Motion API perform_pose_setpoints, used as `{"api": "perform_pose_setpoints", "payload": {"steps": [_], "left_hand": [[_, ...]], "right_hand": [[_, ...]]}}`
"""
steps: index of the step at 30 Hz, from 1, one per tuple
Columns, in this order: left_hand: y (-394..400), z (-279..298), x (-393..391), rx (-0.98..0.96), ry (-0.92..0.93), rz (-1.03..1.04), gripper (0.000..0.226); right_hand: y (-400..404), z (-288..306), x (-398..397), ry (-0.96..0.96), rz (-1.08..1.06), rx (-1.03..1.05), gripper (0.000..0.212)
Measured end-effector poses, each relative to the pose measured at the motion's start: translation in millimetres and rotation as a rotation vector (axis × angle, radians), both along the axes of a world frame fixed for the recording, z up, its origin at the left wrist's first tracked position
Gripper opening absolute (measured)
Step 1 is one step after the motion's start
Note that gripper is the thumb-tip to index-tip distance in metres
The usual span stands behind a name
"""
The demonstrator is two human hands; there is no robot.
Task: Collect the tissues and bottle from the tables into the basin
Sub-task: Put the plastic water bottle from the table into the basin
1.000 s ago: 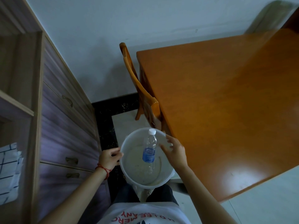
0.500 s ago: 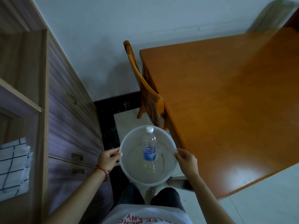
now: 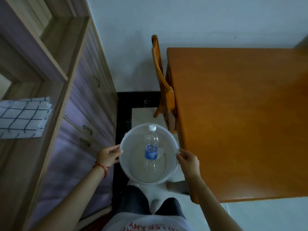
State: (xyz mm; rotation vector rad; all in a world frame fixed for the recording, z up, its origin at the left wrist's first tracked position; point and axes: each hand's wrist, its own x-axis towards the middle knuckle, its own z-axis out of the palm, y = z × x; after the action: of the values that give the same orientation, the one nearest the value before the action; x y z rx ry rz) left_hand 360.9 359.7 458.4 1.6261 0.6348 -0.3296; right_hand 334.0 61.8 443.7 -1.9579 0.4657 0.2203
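A round translucent white basin [image 3: 131,170] hangs in front of my waist, above the floor. My left hand [image 3: 108,155] grips its left rim and my right hand [image 3: 189,161] grips its right rim. Inside lies a clear plastic bottle [image 3: 151,147] with a white cap and a blue label, cap pointing away from me. A crumpled white tissue [image 3: 160,151] shows beside the bottle's label on the right. The orange wooden table [image 3: 241,122] to my right has a bare top.
An orange wooden chair [image 3: 164,87] is pushed against the table's left edge. A wooden cabinet with drawers [image 3: 80,114] lines the left side, with a checked cloth [image 3: 23,119] on its shelf. A narrow strip of floor runs between cabinet and table to the white wall.
My right hand left the bottle and moved out to the basin's right rim. The view has swung left, so the table now sits squarer on the right.
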Motion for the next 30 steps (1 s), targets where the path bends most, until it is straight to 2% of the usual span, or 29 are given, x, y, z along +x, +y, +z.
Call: {"api": "perform_pose_setpoints", "payload": {"steps": [4,12,19,25,30], "left_hand": [[-8,7,-39,-0.027,-0.010,0.068,0.034],[-8,16,-88,0.032,-0.013,0.049,0.035],[-5,18,-108,0.033,0.004,-0.056,0.034],[-8,17,-126,0.035,0.004,-0.149,0.034],[-13,11,-150,0.061,0.035,-0.272,0.034]], "right_hand": [[-7,8,-21,-0.022,0.074,-0.001,0.025],[-1,9,-71,-0.013,0.037,-0.009,0.020],[10,1,-126,0.004,-0.088,-0.042,0.026],[27,4,-186,0.016,-0.218,-0.022,0.015],[30,3,-241,0.059,-0.362,-0.005,0.023]]}}
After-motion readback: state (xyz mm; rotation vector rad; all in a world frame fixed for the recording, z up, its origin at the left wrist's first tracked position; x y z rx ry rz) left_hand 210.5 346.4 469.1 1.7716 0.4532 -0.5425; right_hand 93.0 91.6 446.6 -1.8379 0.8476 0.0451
